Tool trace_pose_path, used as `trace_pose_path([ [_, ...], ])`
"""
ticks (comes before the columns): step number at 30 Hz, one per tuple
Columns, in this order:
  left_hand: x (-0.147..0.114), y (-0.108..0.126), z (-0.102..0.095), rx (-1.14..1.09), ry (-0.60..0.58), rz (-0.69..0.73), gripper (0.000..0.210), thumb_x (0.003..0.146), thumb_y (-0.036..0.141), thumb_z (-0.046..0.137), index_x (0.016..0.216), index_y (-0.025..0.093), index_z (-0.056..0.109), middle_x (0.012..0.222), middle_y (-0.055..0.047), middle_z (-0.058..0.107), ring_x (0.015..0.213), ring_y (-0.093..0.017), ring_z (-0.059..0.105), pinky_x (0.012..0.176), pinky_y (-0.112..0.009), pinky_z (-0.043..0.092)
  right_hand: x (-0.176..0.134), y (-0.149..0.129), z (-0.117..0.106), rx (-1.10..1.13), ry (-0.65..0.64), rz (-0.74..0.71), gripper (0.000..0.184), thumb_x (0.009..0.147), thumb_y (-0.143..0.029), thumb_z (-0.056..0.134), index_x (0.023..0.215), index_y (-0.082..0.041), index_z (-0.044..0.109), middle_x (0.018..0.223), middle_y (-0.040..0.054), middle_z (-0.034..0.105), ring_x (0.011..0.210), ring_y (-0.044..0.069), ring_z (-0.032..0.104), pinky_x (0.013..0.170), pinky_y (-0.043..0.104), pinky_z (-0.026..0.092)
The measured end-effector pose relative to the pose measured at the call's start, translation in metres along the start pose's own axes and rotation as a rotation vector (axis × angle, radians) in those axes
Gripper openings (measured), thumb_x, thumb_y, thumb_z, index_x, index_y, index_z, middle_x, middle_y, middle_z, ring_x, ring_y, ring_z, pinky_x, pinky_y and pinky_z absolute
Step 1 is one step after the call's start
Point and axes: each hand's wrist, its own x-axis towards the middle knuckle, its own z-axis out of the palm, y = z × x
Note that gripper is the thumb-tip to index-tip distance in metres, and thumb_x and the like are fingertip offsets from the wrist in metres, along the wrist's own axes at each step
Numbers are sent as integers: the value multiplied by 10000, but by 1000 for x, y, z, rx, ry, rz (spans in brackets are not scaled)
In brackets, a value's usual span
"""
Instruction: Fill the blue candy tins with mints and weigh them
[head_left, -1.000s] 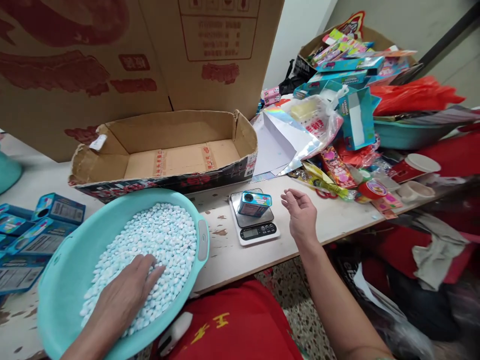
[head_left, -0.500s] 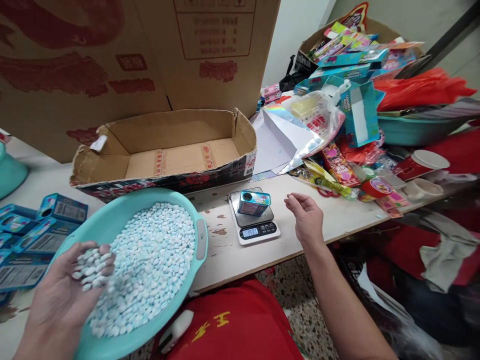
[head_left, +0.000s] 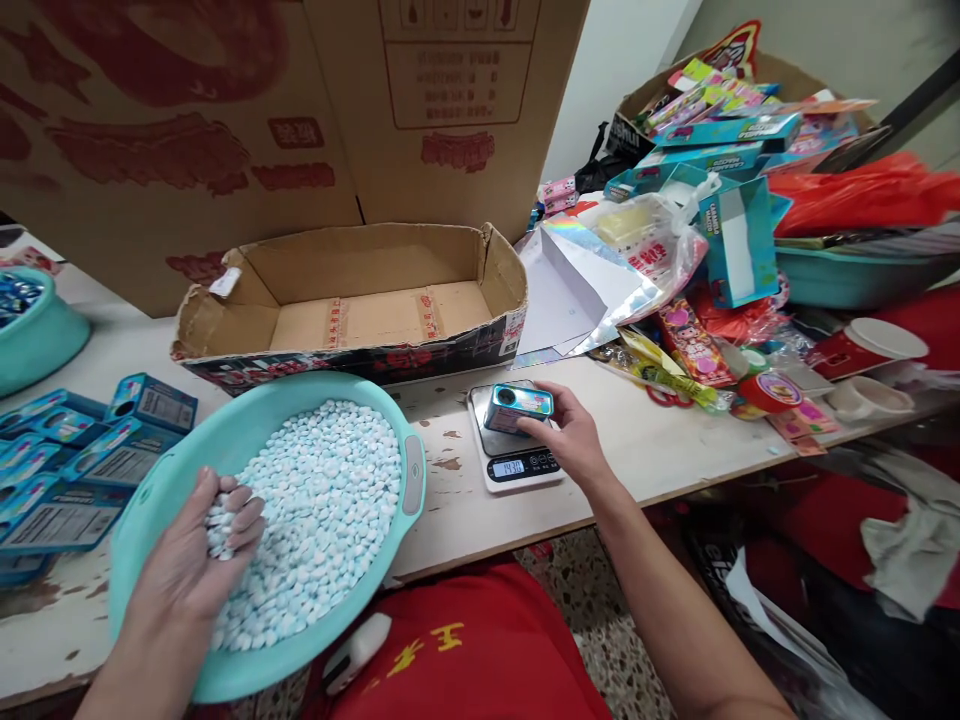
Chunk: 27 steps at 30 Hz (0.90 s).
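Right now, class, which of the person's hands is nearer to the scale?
Right. The right hand is at the scale, gripping the blue box on it; the left hand is farther left, over the basin, holding pale pieces.

Looks like smooth plastic on the turquoise basin, chalky and matt on the pale pellets. Shows a glossy finish on the small blue box, shiny metal on the scale plate, rough-edged cardboard in the tray, chipped paint across the tabletop.
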Motion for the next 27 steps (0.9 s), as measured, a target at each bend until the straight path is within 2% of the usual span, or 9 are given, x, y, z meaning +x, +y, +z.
trace_pose_path([
  [3,0,-3,2,-46,-3,-45,229,947,220,370,747,155,461,614,24,446,411,-56,393,338,-132,313,1,-27,24,-16,-19,-34,400,671,-390,781,977,-192,612,876,22,663,783,186,615,743,326,508],
  [5,-4,-1,11,-96,-15,-64,245,951,241,376,738,159,465,594,26,451,393,-57,387,321,-131,285,-3,-51,46,14,-47,-111,388,681,-374,782,982,-201,608,888,15,658,787,179,612,724,303,502],
  [7,-13,6,24,-162,-51,-29,270,951,281,393,714,167,457,532,48,394,360,-59,347,303,-137,246,-11,-74,73,14,-172,-187,389,686,-357,789,1000,-214,610,914,11,655,805,178,612,728,292,495],
  [10,-27,16,49,-243,-115,114,284,916,350,488,695,176,447,493,69,343,345,-55,313,305,-145,222,-27,-97,116,-34,-407,-290,364,705,-339,786,1005,-221,619,921,11,653,825,183,609,749,295,478],
  [12,-32,20,62,-242,-141,264,301,845,386,606,695,176,452,507,70,366,374,-52,350,330,-145,254,-36,-103,143,-62,-471,-356,359,711,-327,785,1008,-217,616,943,19,651,852,193,608,763,306,469],
  [15,-32,19,74,-176,-117,472,361,738,421,720,696,169,465,574,52,447,478,-68,467,426,-163,382,-45,-104,169,-97,-517,-410,361,712,-315,785,1009,-213,607,960,27,648,885,209,604,777,321,463],
  [18,-26,14,76,-106,-68,558,392,716,448,728,669,168,458,579,48,460,516,-86,502,486,-197,437,-49,-103,180,-123,-549,-401,346,715,-316,781,997,-214,608,948,23,649,886,211,605,774,322,464],
  [25,-20,9,73,-79,-63,601,388,719,426,727,643,171,444,523,57,430,486,-82,469,476,-192,414,-49,-107,180,-166,-533,-365,347,696,-282,788,985,-210,610,943,27,655,880,213,609,777,321,466],
  [27,-21,9,73,-77,-63,606,386,718,408,732,646,169,437,534,58,424,469,-64,429,436,-167,362,-49,-107,181,-166,-546,-356,346,692,-280,790,980,-205,613,952,33,654,888,217,606,787,324,466],
])
